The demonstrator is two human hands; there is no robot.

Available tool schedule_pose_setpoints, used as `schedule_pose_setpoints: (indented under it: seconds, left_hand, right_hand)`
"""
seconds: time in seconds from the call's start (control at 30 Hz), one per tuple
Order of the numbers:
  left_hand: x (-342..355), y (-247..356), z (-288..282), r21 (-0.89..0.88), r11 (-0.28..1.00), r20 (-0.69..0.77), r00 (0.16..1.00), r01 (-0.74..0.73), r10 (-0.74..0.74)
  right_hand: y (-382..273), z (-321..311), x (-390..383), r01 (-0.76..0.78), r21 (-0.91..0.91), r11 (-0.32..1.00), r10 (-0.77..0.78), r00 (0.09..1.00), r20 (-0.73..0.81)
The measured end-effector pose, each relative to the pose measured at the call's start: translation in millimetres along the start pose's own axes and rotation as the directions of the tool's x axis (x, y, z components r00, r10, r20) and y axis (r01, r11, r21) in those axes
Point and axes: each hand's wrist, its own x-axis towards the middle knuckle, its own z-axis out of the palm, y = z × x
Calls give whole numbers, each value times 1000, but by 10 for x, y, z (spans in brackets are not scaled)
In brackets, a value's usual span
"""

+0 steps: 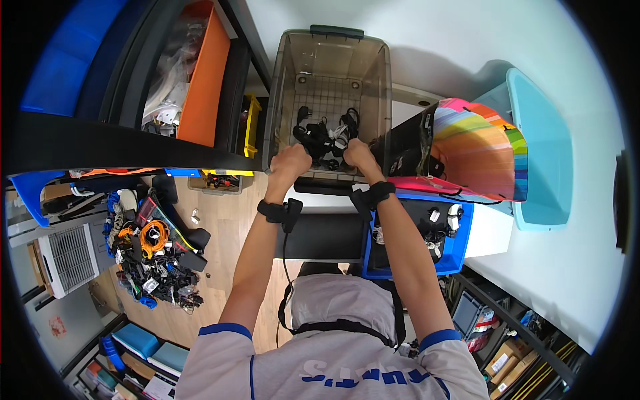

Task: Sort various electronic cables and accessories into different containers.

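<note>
Pale wood floor shows on the left side of the room, with a big messy pile of cables on it. One loop of orange cable sits on the pile. Next comes a black shelf with an orange bin full of bags and white bits. A small yellow bin is just beside it.

The left arm goes up and a little to the right, almost straight, with a black band on the wrist. The left hand is bent like a fist at the near left corner of a big see-through brown box. Its fingers are curled down and hidden, so I cannot tell what they hold. Black cords and plugs lie in the box, near its close end, between the two hands.

The right arm goes up and leans to the left, with a black band too. The right hand is curled at the box's near right side; I cannot tell what it holds. Below that forearm is a blue tray with more cords. Farther right are a rainbow bag lying on its side and a light blue tub.
</note>
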Motion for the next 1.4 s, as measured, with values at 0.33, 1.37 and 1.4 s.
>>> schedule_pose_setpoints:
  seconds: [0.33,1.37,1.4]
  left_hand:
    - [-234,20,49,-202,954,-361,922,-223,139]
    - [-2019,1790,3108,-42,716,-142,714,-697,686]
    - [-2024,1894,3187,-33,735,-111,733,-678,671]
  right_hand:
    - [135,-283,-1237,436,177,882,-373,877,-301]
    - [4711,-715,-4117,113,475,873,64,938,-340]
    - [4818,-672,-4079,117,481,869,66,936,-346]
